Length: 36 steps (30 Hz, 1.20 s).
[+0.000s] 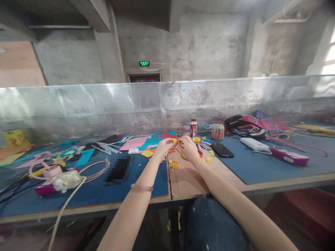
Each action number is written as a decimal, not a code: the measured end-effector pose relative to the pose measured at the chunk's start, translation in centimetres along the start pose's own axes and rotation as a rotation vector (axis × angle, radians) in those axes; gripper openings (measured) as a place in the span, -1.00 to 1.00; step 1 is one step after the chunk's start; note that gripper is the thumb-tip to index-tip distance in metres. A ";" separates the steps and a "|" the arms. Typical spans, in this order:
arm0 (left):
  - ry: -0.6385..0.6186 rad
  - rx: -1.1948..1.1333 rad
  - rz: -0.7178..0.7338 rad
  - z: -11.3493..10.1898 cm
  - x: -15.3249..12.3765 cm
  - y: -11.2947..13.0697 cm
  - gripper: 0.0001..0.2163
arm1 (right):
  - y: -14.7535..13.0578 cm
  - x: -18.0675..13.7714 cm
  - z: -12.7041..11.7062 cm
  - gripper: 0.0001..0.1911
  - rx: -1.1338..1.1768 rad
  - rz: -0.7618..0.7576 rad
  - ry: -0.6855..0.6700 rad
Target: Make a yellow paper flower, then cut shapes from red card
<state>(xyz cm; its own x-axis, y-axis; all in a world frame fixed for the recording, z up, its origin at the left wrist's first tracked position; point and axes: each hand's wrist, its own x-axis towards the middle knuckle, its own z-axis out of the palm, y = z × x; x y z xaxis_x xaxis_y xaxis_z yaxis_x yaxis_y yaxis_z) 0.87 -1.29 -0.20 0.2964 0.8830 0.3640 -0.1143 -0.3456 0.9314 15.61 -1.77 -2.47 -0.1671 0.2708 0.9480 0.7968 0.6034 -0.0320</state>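
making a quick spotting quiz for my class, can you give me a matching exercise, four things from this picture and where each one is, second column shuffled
Column 1
1. yellow paper piece
2. bracelet
3. exit sign
4. red-capped bottle

Column 2
A. just left of the jar
B. on the wall, lit green
C. at the fingertips of the left hand
D. around the left forearm

Pairs: 1-C, 2-D, 3-B, 4-A

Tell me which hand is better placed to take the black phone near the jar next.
Probably the right hand: the black phone lies to its right, while the left hand, at a yellow paper piece, is farther away.
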 end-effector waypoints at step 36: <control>0.044 0.247 0.120 -0.3 0.3 0.0 -0.91 | -0.2 -0.1 0.4 -0.84 0.264 0.183 -0.080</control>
<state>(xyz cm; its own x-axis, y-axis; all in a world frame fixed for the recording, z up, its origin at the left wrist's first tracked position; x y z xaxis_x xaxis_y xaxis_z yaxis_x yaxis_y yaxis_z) 0.65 -0.92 -0.13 0.2524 0.8422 0.4764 0.0897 -0.5106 0.8551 15.24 -1.60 -2.66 -0.0883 0.4446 0.8913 0.6415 0.7100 -0.2906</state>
